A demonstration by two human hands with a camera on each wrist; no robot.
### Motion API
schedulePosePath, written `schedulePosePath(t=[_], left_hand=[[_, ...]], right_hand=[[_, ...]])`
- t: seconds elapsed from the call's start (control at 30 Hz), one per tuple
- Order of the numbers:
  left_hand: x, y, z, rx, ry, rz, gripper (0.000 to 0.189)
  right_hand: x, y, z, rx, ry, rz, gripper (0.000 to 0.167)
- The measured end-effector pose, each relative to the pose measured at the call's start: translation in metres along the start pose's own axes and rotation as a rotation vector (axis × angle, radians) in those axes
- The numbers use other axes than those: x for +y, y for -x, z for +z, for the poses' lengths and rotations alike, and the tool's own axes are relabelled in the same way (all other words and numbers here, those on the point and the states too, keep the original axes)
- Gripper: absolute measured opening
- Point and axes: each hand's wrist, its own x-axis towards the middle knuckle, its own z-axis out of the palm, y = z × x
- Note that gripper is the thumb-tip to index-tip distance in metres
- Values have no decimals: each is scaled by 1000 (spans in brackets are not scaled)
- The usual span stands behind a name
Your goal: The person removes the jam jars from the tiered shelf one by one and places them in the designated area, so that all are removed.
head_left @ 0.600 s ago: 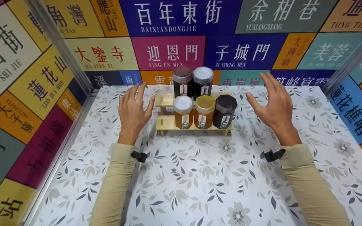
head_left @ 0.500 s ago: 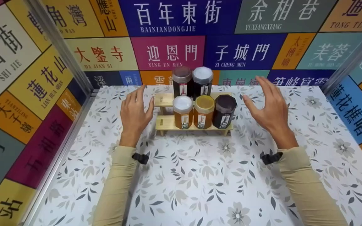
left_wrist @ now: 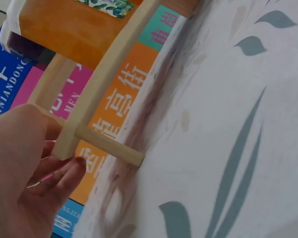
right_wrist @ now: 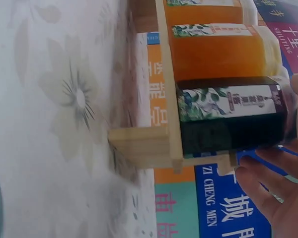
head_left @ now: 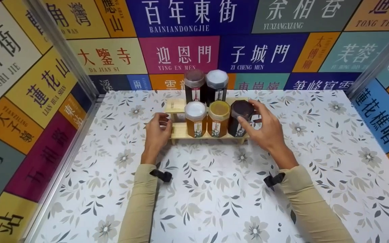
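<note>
A two-step wooden stand [head_left: 179, 130] bears several octagonal jars. On its lower step are a white-lidded amber jar [head_left: 195, 118], a yellow-lidded amber jar [head_left: 218, 118] and, at the right end, a dark jar [head_left: 240, 109]. My right hand [head_left: 268, 132] holds this dark jar near its lid, thumb in front and fingers behind. The right wrist view shows the dark jar [right_wrist: 233, 131] still at the shelf. At the stand's left end, my left hand [head_left: 157, 132] has its fingers curled; in the left wrist view it grips the tip of the lower shelf [left_wrist: 102, 74].
Two dark jars, one brown-lidded [head_left: 195, 84] and one white-lidded [head_left: 216, 84], stand on the upper step. Sign-printed panels [head_left: 181, 54] rise behind and beside the floral tabletop [head_left: 201, 189].
Both hands have moved inward from beside the stand. The right one has taken hold of the dark jar at the right end, and the left one has closed on the stand's left end.
</note>
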Motion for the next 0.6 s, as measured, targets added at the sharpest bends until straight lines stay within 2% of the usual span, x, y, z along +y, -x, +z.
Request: schedulePosePath(t=[0.13, 0.27, 0.5, 0.6], left_hand=[[-4, 2, 4, -31, 15, -28, 16], [-8, 4, 9, -47, 27, -48, 19], [-17, 11, 10, -72, 120, -125, 28], [-17, 10, 8, -71, 147, -133, 27]], right_hand=[[2, 3, 10, 4, -37, 57, 83], [7, 6, 15, 18, -52, 82, 91], [9, 9, 18, 27, -52, 89, 88], [8, 7, 15, 43, -52, 79, 86]])
